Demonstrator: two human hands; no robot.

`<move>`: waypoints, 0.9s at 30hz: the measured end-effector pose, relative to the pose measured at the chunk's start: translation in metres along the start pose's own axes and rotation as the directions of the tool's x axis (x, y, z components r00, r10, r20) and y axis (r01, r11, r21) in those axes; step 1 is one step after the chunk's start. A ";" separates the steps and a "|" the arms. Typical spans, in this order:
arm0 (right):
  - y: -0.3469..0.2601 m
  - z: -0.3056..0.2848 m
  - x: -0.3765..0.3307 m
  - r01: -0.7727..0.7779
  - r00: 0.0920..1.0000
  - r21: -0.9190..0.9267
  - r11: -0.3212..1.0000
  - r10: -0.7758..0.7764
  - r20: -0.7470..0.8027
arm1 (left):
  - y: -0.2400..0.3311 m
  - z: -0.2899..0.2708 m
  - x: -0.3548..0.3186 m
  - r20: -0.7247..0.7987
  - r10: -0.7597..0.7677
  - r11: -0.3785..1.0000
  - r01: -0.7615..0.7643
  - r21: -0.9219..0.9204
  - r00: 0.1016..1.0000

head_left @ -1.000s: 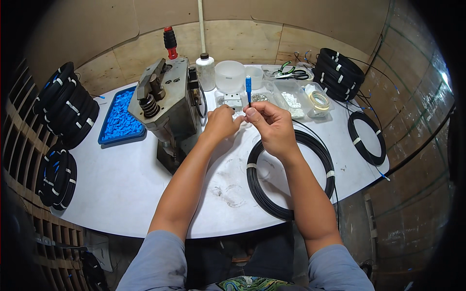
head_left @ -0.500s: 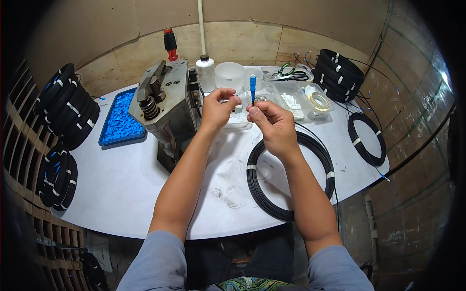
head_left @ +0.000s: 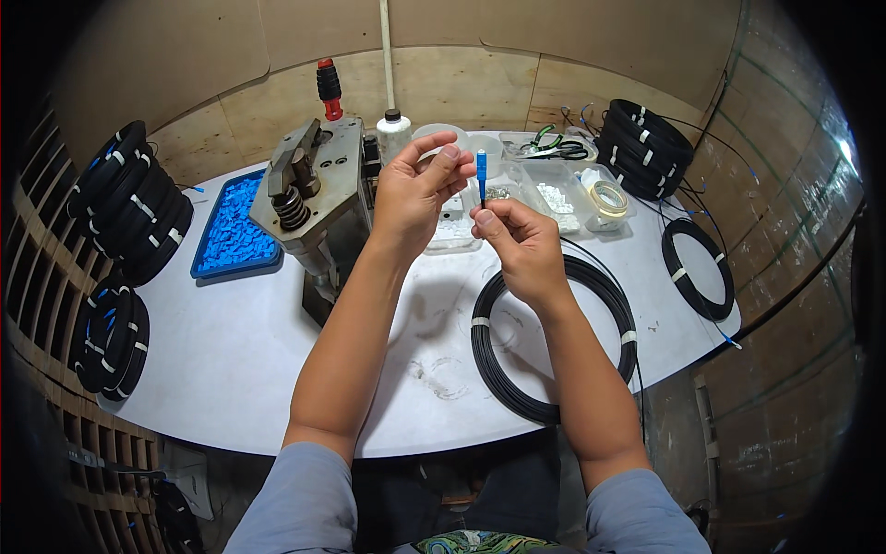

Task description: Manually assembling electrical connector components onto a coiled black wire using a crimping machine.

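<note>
Right hand (head_left: 526, 245): closed, thumb and fingertips gripping a black cable (head_left: 483, 201) just below its connector
Blue fibre-optic connector (head_left: 482, 169): upright on the cable's end, above the right hand, white tip pointing up, over the far middle of the table (head_left: 231, 369)
Left hand (head_left: 423, 189): raised just left of the connector, fingers bent and thumb close to them; whether anything small is pinched there, or whether the fingertips touch the connector, I cannot tell
Cable coil (head_left: 517, 399): flat on the table, near and right, bound with white bands, partly under the right forearm
Metal press (head_left: 346, 171): left of the left hand, with a red-and-black handle (head_left: 329, 90) standing at its far side
Blue tray (head_left: 235, 275): left of the press, filled with small blue pieces (head_left: 242, 226)
White bottle (head_left: 394, 137): far, just right of the press, under a dark cap
White parts (head_left: 554, 198): in a clear box, far and right of the connector, beside a tape roll (head_left: 606, 196)
Scissors (head_left: 565, 150): behind that box, near green-handled pliers (head_left: 543, 138)
Stacked black coils: one stack at far left (head_left: 138, 208), another at far right (head_left: 643, 152)
</note>
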State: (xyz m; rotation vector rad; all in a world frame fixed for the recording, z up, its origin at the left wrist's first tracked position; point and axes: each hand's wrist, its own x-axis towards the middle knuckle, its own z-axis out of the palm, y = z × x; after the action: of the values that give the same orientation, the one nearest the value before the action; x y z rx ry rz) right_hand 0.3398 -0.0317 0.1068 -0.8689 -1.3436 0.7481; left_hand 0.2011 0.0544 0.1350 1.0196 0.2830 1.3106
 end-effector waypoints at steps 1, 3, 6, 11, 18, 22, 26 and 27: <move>0.000 0.000 0.000 0.001 1.000 -0.001 1.000 -0.001 0.000 | -0.001 -0.001 0.001 0.012 0.009 1.000 -0.009 -0.018 1.000; 0.000 0.001 0.000 0.003 1.000 0.004 1.000 -0.003 0.007 | -0.001 -0.004 0.003 0.020 0.022 0.999 -0.021 -0.032 1.000; -0.001 0.003 -0.001 0.000 1.000 0.001 1.000 0.000 0.010 | 0.000 -0.009 0.005 0.081 0.056 0.996 -0.050 -0.079 0.995; -0.002 0.003 -0.001 -0.005 1.000 -0.032 0.999 0.006 0.028 | 0.004 -0.007 0.004 0.126 0.097 0.989 -0.082 -0.122 0.987; -0.004 0.003 -0.002 -0.016 0.999 -0.035 0.999 0.017 0.034 | 0.009 -0.002 0.000 0.148 0.167 0.981 -0.150 -0.121 0.975; -0.004 0.004 -0.002 -0.018 0.999 -0.033 0.999 0.019 0.032 | 0.013 0.001 -0.003 0.161 0.170 0.979 -0.149 -0.137 0.972; -0.004 0.004 -0.002 -0.017 0.999 -0.043 0.999 0.019 0.034 | 0.014 0.002 -0.003 0.169 0.183 0.980 -0.166 -0.106 0.968; -0.005 0.004 -0.002 -0.019 0.999 -0.046 0.999 0.021 0.032 | 0.014 0.002 -0.003 0.169 0.182 0.980 -0.166 -0.105 0.969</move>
State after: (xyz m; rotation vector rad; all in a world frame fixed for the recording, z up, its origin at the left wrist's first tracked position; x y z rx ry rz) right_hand 0.3357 -0.0354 0.1098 -0.9114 -1.3872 0.7522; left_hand 0.1921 0.0495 0.1458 1.0955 -0.0029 1.3663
